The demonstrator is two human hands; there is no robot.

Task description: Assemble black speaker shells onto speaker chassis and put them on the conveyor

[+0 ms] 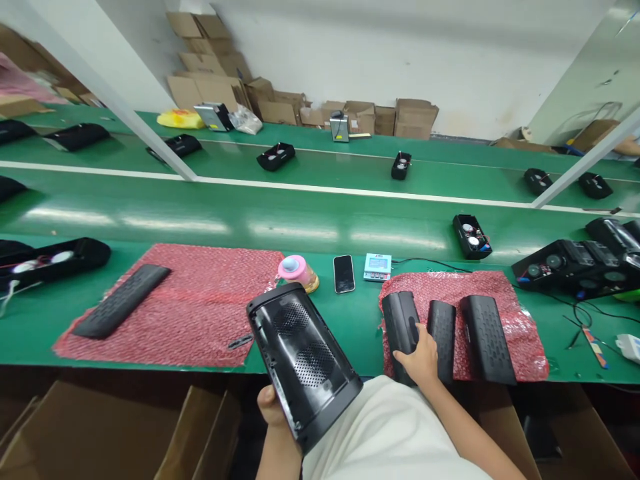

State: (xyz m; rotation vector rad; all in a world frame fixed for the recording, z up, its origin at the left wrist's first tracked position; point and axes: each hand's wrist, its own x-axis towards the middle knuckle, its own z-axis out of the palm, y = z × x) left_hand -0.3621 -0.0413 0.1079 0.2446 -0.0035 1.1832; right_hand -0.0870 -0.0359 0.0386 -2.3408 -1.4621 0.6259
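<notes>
My left hand (274, 410) is closed around the lower left edge of a black speaker housing (320, 320). The housing is tilted in front of my body, showing its hollow inside with two perforated grille areas. On the right, my right hand (423, 357) grips another black speaker casing (400, 313), thumb on its near left and fingers at its right side. That casing lies on a red bubble-wrap sheet (525, 333). Beside it are a narrow black panel (442, 337) and a wider textured casing (487, 337).
A second bubble-wrap sheet (200, 287) at left bears a long black panel (125, 300). Between the sheets are pink tape rolls (295, 269), a phone (344, 274) and a small meter (377, 267). Assembled speakers (575, 267) stand right. Several speaker units (471, 237) sit on green conveyors behind.
</notes>
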